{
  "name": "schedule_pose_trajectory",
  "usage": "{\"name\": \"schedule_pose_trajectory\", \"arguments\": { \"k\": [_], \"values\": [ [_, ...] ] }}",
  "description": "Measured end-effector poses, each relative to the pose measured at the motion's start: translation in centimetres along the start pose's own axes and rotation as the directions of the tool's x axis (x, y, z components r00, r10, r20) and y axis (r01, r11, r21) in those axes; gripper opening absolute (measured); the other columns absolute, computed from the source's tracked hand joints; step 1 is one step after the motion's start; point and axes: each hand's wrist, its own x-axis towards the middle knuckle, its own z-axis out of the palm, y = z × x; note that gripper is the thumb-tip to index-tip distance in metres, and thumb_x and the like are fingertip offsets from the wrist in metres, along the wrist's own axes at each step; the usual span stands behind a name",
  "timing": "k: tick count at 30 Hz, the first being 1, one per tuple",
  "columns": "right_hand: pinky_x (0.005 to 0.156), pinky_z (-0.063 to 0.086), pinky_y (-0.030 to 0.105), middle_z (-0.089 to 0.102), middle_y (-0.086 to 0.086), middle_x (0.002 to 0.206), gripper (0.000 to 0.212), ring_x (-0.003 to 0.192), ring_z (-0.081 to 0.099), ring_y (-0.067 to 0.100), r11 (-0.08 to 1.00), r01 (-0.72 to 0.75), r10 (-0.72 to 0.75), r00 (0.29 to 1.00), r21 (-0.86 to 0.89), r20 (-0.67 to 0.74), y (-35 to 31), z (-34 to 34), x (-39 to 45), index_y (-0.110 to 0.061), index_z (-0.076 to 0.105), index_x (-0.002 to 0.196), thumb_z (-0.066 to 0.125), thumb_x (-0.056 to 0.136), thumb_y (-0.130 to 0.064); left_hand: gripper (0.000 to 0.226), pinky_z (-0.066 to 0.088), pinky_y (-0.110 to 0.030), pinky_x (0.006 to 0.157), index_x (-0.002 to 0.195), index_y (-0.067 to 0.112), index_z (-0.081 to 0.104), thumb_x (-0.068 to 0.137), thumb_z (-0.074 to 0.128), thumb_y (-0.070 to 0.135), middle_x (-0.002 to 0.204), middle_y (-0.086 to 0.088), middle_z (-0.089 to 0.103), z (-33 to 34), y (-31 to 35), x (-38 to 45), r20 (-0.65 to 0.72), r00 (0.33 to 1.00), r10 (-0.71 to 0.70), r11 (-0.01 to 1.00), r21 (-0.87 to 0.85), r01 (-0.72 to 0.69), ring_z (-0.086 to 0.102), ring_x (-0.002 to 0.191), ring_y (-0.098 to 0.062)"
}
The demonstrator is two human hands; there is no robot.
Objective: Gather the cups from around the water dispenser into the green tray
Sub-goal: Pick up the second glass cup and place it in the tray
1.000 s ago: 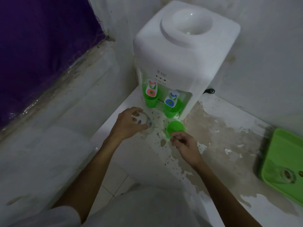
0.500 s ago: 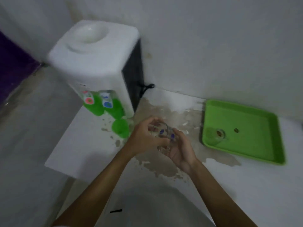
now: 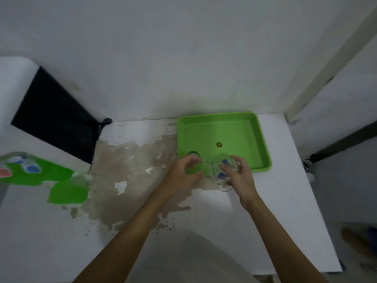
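A clear glass cup with blue dots (image 3: 218, 170) hangs over the near left edge of the green tray (image 3: 244, 127), and my right hand (image 3: 238, 176) grips it from the right. My left hand (image 3: 183, 174) is just left of the cup, fingers curled and apart, with nothing in them. A second clear cup (image 3: 192, 155) stands in the tray's near left corner, partly hidden by my left fingers. A green cup (image 3: 68, 194) stands on the counter under the water dispenser's green taps (image 3: 30, 170).
The white water dispenser (image 3: 16, 88) with its black side fills the left edge, its cord against the wall. The white counter (image 3: 285, 201) has a worn brown patch in the middle and ends just right of the tray. A wall rises behind.
Both hands carried the dotted glass cup from the dispenser rightward to the tray. My left hand has come off the cup; my right hand keeps hold of it. The view swung right.
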Motion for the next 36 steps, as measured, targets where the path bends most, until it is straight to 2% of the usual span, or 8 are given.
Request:
{"name": "schedule_pose_trajectory", "arguments": {
  "k": [4, 9, 15, 24, 28, 30, 34, 36],
  "values": [
    [0.093, 0.048, 0.032, 0.057, 0.005, 0.12, 0.059, 0.105, 0.057, 0.017, 0.893, 0.258, -0.295, 0.954, -0.368, -0.048, 0.2, -1.8, 3.5, -0.025, 0.058, 0.124, 0.086, 0.073, -0.02, 0.029, 0.046, -0.024, 0.096, 0.111, 0.029, 0.067, 0.085, 0.076, 0.019, 0.121, 0.002, 0.06, 1.3, -0.9, 2.3, -0.041, 0.999, -0.014, 0.988, 0.151, 0.02, 0.057, 0.112, -0.012],
    [0.1, 0.047, 0.035, 0.051, 0.005, 0.131, 0.07, 0.116, 0.052, 0.021, 0.754, 0.32, -0.366, 0.93, -0.574, 0.037, 0.6, -2.2, 7.4, -0.024, 0.054, 0.134, 0.086, 0.073, -0.022, 0.026, 0.047, -0.038, 0.103, 0.113, 0.026, 0.066, 0.089, 0.073, 0.024, 0.118, 0.004, 0.054, 2.1, -2.2, 4.4, -0.028, 0.999, -0.045, 0.94, 0.337, 0.052, 0.054, 0.111, -0.013],
    [0.094, 0.054, 0.044, 0.053, 0.01, 0.134, 0.068, 0.118, 0.054, 0.029, 0.535, 0.373, -0.407, 0.9, -0.758, 0.155, 1.7, -1.8, 9.4, -0.02, 0.055, 0.136, 0.083, 0.074, -0.018, 0.023, 0.052, -0.032, 0.095, 0.111, 0.022, 0.07, 0.088, 0.074, 0.02, 0.109, 0.005, 0.054, 2.4, -2.9, 5.7, -0.072, 0.997, -0.005, 0.926, 0.376, 0.032, 0.055, 0.101, -0.011],
    [0.099, 0.053, 0.052, 0.046, 0.016, 0.144, 0.069, 0.126, 0.051, 0.036, 0.504, 0.357, -0.337, 0.92, -0.787, 0.201, 2.6, -1.6, 8.8, -0.018, 0.052, 0.14, 0.079, 0.077, -0.011, 0.028, 0.048, -0.038, 0.1, 0.114, 0.024, 0.068, 0.087, 0.074, 0.023, 0.114, 0.001, 0.052, 2.3, -3.5, 5.4, -0.016, 1.0, -0.024, 0.934, 0.355, 0.028, 0.053, 0.109, -0.016],
    [0.109, 0.043, 0.055, 0.04, 0.021, 0.15, 0.074, 0.134, 0.044, 0.04, 0.516, 0.338, -0.315, 0.929, -0.787, 0.192, 1.8, -1.3, 7.8, -0.016, 0.049, 0.143, 0.08, 0.076, -0.017, 0.027, 0.045, -0.039, 0.104, 0.112, 0.028, 0.067, 0.086, 0.073, 0.023, 0.115, 0.006, 0.055, 1.7, -3.7, 4.6, -0.002, 1.0, 0.004, 0.963, 0.271, -0.003, 0.055, 0.113, -0.015],
    [0.109, 0.042, 0.055, 0.042, 0.024, 0.146, 0.071, 0.132, 0.045, 0.043, 0.517, 0.359, -0.373, 0.911, -0.777, 0.173, 1.3, -0.7, 6.7, -0.011, 0.052, 0.139, 0.08, 0.074, -0.015, 0.026, 0.046, -0.035, 0.1, 0.109, 0.032, 0.067, 0.086, 0.073, 0.022, 0.115, 0.008, 0.058, 1.2, -4.1, 3.6, -0.025, 1.0, 0.017, 0.977, 0.213, -0.011, 0.057, 0.112, -0.013],
    [0.104, 0.045, 0.05, 0.05, 0.022, 0.135, 0.059, 0.125, 0.05, 0.038, 0.489, 0.441, -0.512, 0.844, -0.753, 0.161, 0.2, 1.1, 3.9, -0.009, 0.06, 0.128, 0.079, 0.071, -0.012, 0.029, 0.044, -0.007, 0.079, 0.102, 0.043, 0.066, 0.085, 0.073, 0.02, 0.101, 0.025, 0.063, -0.5, -5.6, 0.6, -0.087, 0.996, 0.005, 0.996, 0.091, 0.003, 0.06, 0.096, 0.012],
    [0.101, 0.046, 0.045, 0.053, 0.018, 0.128, 0.051, 0.121, 0.051, 0.032, 0.488, 0.49, -0.544, 0.818, -0.722, 0.187, -0.2, 2.8, 2.6, -0.009, 0.063, 0.121, 0.078, 0.073, -0.011, 0.029, 0.047, -0.011, 0.077, 0.096, 0.042, 0.067, 0.085, 0.072, 0.016, 0.094, 0.021, 0.068, -2.0, -6.6, -1.2, -0.143, 0.99, 0.0, 0.999, 0.034, 0.005, 0.064, 0.089, 0.008]
  ]
}}
